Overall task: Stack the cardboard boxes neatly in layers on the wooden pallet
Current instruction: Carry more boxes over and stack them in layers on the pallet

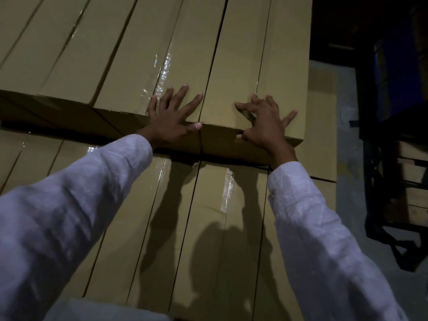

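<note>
Dark metal frame (370, 193) (dimly lit) stands right — on grey floor (349, 228).

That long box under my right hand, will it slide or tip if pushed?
Likely slides rather than tips: the long box lies flat and low. Probably stiff, its edges look crisp. Nothing flanks its right side, so it may skew outward.

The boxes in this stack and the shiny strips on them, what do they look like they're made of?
The boxes look like plain brown cardboard, matte: flat tan faces, sharp folded edges, no gloss. The strips look like clear plastic packing tape: glossy and wrinkled, catching light, with the cardboard colour showing through.
</note>
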The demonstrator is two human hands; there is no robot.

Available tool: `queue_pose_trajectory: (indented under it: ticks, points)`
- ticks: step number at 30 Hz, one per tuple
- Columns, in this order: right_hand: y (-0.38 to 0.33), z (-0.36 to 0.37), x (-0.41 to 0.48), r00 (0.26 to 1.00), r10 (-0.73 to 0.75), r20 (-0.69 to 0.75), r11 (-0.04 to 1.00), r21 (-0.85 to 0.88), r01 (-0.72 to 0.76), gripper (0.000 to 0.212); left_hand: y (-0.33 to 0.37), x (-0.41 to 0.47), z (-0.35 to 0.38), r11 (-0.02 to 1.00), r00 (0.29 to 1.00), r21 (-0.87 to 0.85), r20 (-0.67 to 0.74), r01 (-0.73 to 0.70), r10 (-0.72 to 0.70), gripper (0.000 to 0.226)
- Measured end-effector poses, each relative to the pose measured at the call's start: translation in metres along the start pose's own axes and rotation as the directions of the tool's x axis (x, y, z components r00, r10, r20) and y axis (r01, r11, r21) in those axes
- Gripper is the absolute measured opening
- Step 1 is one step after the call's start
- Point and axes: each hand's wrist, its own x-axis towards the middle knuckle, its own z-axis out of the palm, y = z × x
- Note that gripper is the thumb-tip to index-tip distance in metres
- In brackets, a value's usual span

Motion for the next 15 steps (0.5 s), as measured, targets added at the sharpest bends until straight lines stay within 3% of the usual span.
queue_pose_trajectory:
  ticks: [15]
  points:
    - [-0.002, 0.019, -0.010, 0.998, -0.014, -0.060, 0.996, -0.089, 0.009, 0.090, -0.004, 0.001, 0.000, 0.999, 1.000, 0.041, -0.006, -0.012, 0.012, 0.085]
